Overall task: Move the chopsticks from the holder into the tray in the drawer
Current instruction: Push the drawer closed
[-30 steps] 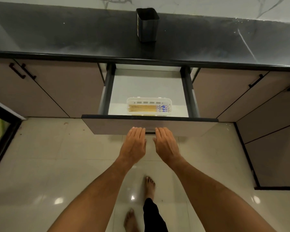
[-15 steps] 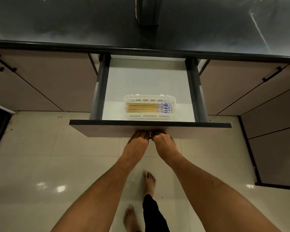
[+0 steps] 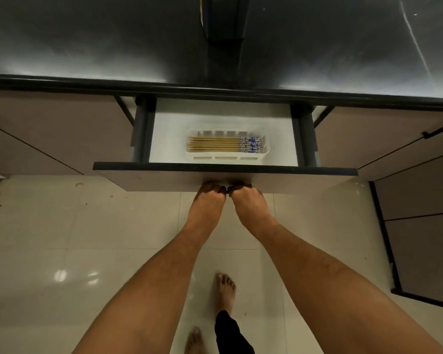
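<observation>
both hands, left (image 3: pixel 209 200) and right (image 3: pixel 248 200), went from flat to curled under the drawer (image 3: pixel 223 178) front, gripping it, with chopsticks (image 3: pixel 224 144) lying crosswise in the tray (image 3: pixel 226 157) just beyond.

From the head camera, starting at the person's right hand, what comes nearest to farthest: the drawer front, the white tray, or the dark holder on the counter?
From the right hand:
1. Drawer front, touching the fingers.
2. White tray, just behind it inside the drawer.
3. Dark holder, far back on the counter.
</observation>
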A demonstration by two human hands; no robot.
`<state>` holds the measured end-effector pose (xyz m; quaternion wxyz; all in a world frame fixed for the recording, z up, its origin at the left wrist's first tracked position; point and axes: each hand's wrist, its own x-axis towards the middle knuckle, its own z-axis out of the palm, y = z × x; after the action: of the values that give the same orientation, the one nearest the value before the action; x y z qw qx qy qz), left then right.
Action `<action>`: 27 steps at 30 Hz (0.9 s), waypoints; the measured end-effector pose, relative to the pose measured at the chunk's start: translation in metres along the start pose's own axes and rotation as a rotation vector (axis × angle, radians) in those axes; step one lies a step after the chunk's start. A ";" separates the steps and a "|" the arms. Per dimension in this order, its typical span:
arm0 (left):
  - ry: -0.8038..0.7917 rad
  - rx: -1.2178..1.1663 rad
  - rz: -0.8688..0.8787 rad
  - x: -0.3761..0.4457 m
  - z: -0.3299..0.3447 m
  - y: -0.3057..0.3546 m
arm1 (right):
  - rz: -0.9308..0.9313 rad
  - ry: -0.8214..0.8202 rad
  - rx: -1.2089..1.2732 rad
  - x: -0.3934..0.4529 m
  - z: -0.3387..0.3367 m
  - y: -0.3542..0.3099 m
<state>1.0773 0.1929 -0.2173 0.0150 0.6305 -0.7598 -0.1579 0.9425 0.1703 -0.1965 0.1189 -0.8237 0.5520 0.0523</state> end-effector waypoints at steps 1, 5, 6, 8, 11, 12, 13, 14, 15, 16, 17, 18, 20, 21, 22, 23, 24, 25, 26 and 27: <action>0.006 -0.001 0.000 0.011 -0.001 -0.002 | -0.001 -0.001 -0.004 0.010 -0.002 0.003; 0.040 -0.015 -0.029 0.051 -0.008 -0.011 | -0.002 0.004 -0.001 0.050 -0.013 0.013; 0.052 -0.019 -0.041 0.061 -0.010 -0.013 | -0.006 0.006 0.002 0.061 -0.016 0.016; 0.068 -0.014 -0.056 0.081 -0.015 -0.017 | -0.014 -0.002 -0.005 0.081 -0.020 0.023; 0.085 -0.045 -0.073 0.111 -0.020 -0.022 | -0.023 0.002 -0.009 0.111 -0.026 0.032; 0.087 -0.054 -0.079 0.121 -0.023 -0.024 | -0.019 0.008 -0.010 0.122 -0.028 0.035; 0.100 -0.052 -0.080 0.130 -0.024 -0.026 | -0.016 0.015 -0.014 0.131 -0.030 0.037; 0.106 -0.043 -0.079 0.140 -0.027 -0.028 | -0.011 0.021 -0.016 0.141 -0.032 0.040; 0.125 -0.048 -0.069 0.149 -0.028 -0.030 | -0.002 0.020 -0.011 0.150 -0.033 0.042; 0.127 -0.071 -0.069 0.157 -0.028 -0.031 | 0.015 0.012 0.001 0.157 -0.034 0.044; 0.136 -0.114 -0.070 0.165 -0.025 -0.034 | 0.032 -0.007 0.012 0.165 -0.034 0.046; 0.122 -0.149 -0.078 0.173 -0.025 -0.036 | 0.038 -0.020 0.015 0.172 -0.035 0.047; 0.115 -0.252 -0.072 0.180 -0.024 -0.042 | 0.036 -0.031 -0.023 0.183 -0.034 0.049; 0.129 -0.315 -0.052 0.183 -0.024 -0.043 | 0.039 -0.051 -0.056 0.186 -0.035 0.049; 0.150 -0.383 -0.057 0.185 -0.026 -0.041 | 0.050 -0.073 -0.071 0.190 -0.037 0.049; 0.173 -0.447 -0.091 0.189 -0.028 -0.040 | 0.063 -0.077 -0.072 0.194 -0.038 0.050; 0.208 -0.473 -0.156 0.196 -0.032 -0.038 | 0.074 -0.066 -0.065 0.197 -0.039 0.051; 0.237 -0.475 -0.248 0.204 -0.032 -0.039 | 0.080 -0.054 -0.073 0.201 -0.039 0.051; 0.254 -0.477 -0.307 0.210 -0.033 -0.039 | 0.089 -0.055 -0.087 0.204 -0.040 0.050; 0.243 -0.526 -0.348 0.214 -0.033 -0.038 | 0.097 -0.065 -0.102 0.207 -0.040 0.049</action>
<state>1.0772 -0.0258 -0.2338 0.2404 0.7396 -0.5665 -0.2725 0.9756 -0.0431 -0.2097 0.0922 -0.7988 0.5837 0.1127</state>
